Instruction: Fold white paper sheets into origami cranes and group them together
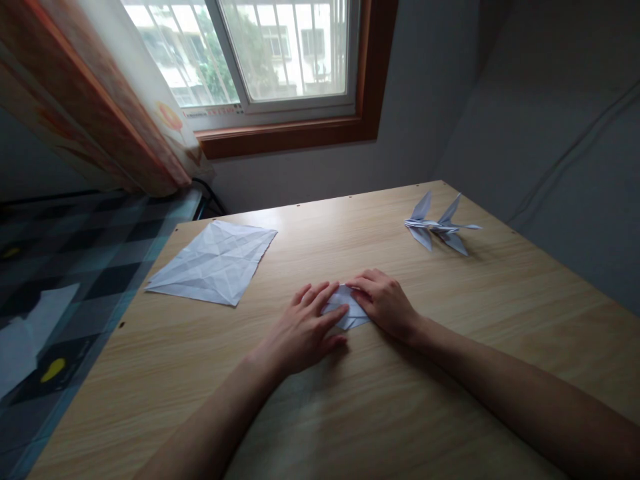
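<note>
A small folded sheet of white paper [349,311] lies on the wooden table [320,240], partly covered by both hands. My left hand [310,323] rests over its left side with fingers spread, the fingertips on the paper. Along the right and top edge, my right hand [387,303] has its fingers and thumb closed on the paper. Just how the fingers meet at that edge is partly hidden.
A creased square of paper [215,260] lies flat at the table's back left. Toward the back right sits a folded paper model [440,227] with pointed wings. Left of the table, more white paper [30,333] lies on a checked cloth [115,267]. A window [285,53] stands behind.
</note>
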The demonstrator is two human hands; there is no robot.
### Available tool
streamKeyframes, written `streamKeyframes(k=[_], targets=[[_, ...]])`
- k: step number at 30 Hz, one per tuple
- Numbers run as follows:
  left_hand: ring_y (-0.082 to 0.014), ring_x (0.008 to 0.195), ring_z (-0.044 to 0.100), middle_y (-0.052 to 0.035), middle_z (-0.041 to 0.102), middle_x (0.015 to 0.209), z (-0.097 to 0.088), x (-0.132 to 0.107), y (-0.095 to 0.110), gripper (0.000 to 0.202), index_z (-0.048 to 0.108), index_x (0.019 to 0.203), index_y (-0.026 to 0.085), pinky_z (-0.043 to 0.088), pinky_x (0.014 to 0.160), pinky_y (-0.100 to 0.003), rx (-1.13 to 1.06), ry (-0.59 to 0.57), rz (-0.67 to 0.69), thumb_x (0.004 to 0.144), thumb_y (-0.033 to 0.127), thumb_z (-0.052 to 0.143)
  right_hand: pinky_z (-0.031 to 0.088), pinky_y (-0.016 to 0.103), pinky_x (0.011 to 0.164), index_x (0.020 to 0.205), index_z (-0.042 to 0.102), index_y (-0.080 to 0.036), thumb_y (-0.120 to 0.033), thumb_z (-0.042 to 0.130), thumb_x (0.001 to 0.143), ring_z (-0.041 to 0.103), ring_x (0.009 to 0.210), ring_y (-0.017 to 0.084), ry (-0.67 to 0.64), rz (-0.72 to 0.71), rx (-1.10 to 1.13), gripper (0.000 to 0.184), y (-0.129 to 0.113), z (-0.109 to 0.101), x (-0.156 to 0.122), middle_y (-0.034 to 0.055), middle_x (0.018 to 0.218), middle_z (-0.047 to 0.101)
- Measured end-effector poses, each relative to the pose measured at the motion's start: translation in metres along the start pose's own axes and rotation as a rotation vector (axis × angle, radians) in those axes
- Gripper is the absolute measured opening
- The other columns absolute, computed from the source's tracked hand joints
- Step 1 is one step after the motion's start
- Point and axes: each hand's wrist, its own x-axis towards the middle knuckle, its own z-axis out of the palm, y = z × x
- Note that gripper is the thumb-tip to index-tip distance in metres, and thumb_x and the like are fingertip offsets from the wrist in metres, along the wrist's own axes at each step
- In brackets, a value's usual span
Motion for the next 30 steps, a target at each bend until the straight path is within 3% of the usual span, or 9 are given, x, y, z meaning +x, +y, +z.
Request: streamKeyframes(k=[5,9,14,19,24,30], targets=[[-0.0354,0.135,0.041,-0.0156,0.042,0.150,-0.001,-0.001,0.000,0.045,0.059,0.130,0.024,0.035,0.107,-0.057,-0.009,0.013,0.003,0.091,0.045,0.056,0.048,0.033,0.078,0.083,0.069,-0.017,-0.006,0.061,0.084,0.059,0.085,0.021,0.031,-0.041,-0.025,0.013,0.000,0.000,0.000,0.0061,0.087,0.069],[-0.0333,0.131,0.045,-0.0119,0.051,0.144,-0.003,0.000,0.001,0.045,0.059,0.130,0.023,0.034,0.108,-0.054,-0.016,0.013,0.018,0.091,0.044,0.056,0.049,0.032,0.078,0.080,0.068,-0.017,-0.004,0.062,0.078,0.059,0.085,0.021,0.004,-0.121,-0.013,0.015,0.002,-0.001,-0.002,0.0056,0.085,0.070],[-0.0294,0.122,0.054,-0.0107,0.062,0.131,-0.005,0.002,0.001,0.040,0.060,0.125,0.019,0.039,0.103,-0.048,-0.027,0.011,0.064,0.092,0.042,0.053,0.049,0.031,0.079,0.081,0.070,-0.016,-0.007,0.064,0.079,0.060,0.084,0.020,-0.058,-0.204,-0.048,0.012,0.003,-0.004,-0.005,0.0063,0.086,0.070],[-0.0285,0.120,0.057,-0.0122,0.063,0.131,-0.005,0.002,0.001,0.035,0.060,0.119,0.016,0.042,0.102,-0.046,-0.013,0.019,0.093,0.092,0.038,0.052,0.049,0.031,0.077,0.080,0.071,-0.017,-0.008,0.062,0.081,0.060,0.082,0.019,-0.096,-0.309,-0.119,0.012,0.003,-0.008,-0.003,0.0061,0.086,0.071],[-0.0275,0.118,0.059,-0.0107,0.065,0.127,-0.005,0.003,0.002,0.037,0.055,0.126,0.015,0.046,0.098,-0.043,-0.001,0.046,0.096,0.093,0.033,0.051,0.049,0.034,0.081,0.081,0.070,-0.016,-0.008,0.059,0.080,0.061,0.084,0.021,-0.115,-0.436,-0.168,0.014,0.001,-0.012,-0.001,0.0079,0.093,0.072],[-0.0240,0.113,0.062,-0.0102,0.067,0.123,-0.004,0.004,0.003,0.033,0.059,0.123,0.016,0.049,0.094,-0.040,0.016,0.103,0.104,0.095,0.030,0.049,0.052,0.034,0.085,0.096,0.066,-0.015,-0.006,0.054,0.079,0.065,0.094,0.021,-0.152,-0.472,-0.128,0.023,0.004,-0.017,-0.005,0.0105,0.104,0.072]])
